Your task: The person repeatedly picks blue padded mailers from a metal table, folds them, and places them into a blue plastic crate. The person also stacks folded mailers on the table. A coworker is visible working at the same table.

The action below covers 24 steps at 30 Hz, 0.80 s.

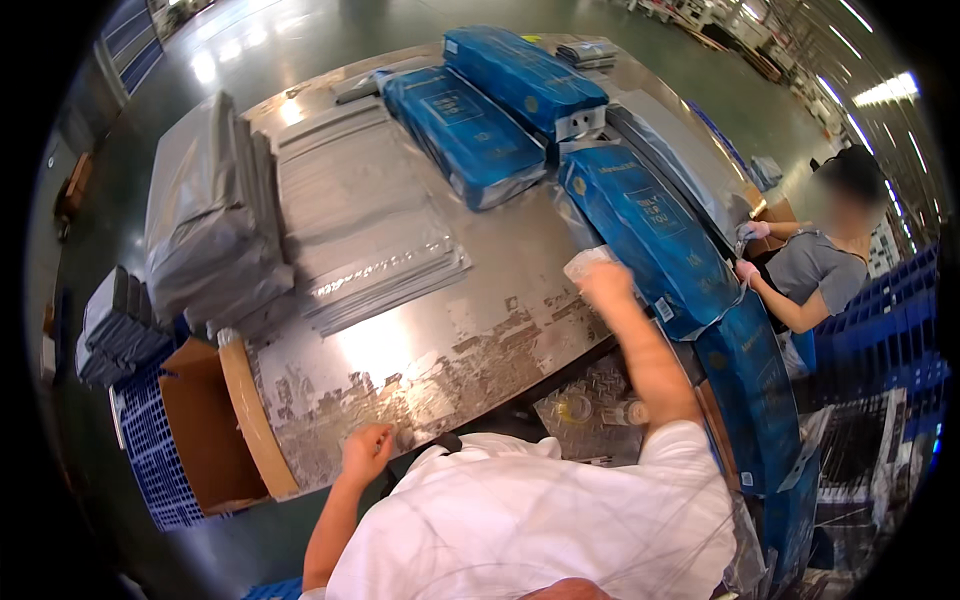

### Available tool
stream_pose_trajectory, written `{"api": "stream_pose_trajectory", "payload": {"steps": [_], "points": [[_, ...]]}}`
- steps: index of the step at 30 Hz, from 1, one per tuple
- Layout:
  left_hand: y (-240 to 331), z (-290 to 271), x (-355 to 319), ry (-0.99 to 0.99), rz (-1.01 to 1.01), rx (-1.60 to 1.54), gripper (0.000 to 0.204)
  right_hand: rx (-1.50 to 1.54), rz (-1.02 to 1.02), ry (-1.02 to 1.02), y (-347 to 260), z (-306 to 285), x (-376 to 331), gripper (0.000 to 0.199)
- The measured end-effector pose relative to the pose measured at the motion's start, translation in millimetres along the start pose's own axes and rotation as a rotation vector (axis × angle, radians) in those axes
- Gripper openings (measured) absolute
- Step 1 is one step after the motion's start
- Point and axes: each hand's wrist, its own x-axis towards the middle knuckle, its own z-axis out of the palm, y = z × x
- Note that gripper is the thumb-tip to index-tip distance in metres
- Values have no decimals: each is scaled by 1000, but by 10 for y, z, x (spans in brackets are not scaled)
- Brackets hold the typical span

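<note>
My left hand (368, 450) hovers at the near edge of the metal table (500, 290), its fingers curled in with nothing visible in them. Slightly smeared by motion, my right hand (607, 286) reaches out over the table's right side. At its fingers is a small crumpled white piece (585, 262), perhaps paper or film. Just right of that hand lies a long blue plastic-wrapped pack (650, 230). Two more blue packs, one nearer (470, 135) and one farther (525, 80), lie toward the back. Flat grey plastic bags (360, 200) are spread in a stack on the left of the tabletop.
A tall pile of grey bags (205, 210) stands at the far left, above an open cardboard box (210, 430). More blue packs (750, 390) line my right side. Across from them a gloved co-worker (810, 250) touches the packs. Blue crates (890, 320) stand behind.
</note>
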Motion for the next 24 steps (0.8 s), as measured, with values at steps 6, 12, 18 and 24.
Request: {"api": "stream_pose_trajectory", "payload": {"steps": [6, 12, 18, 24], "points": [[-55, 221, 940, -35, -93, -146, 18, -360, -42, -102, 1807, -19, 86, 17], [384, 825, 1581, -403, -149, -362, 22, 70, -113, -131, 1959, -345, 677, 22], [520, 1427, 2054, -589, -364, -780, 33, 225, 685, 43, 3540, -471, 601, 67], [874, 2246, 2515, -891, -439, -688, 63, 62, 698, -373, 4123, 170, 88, 74]]}}
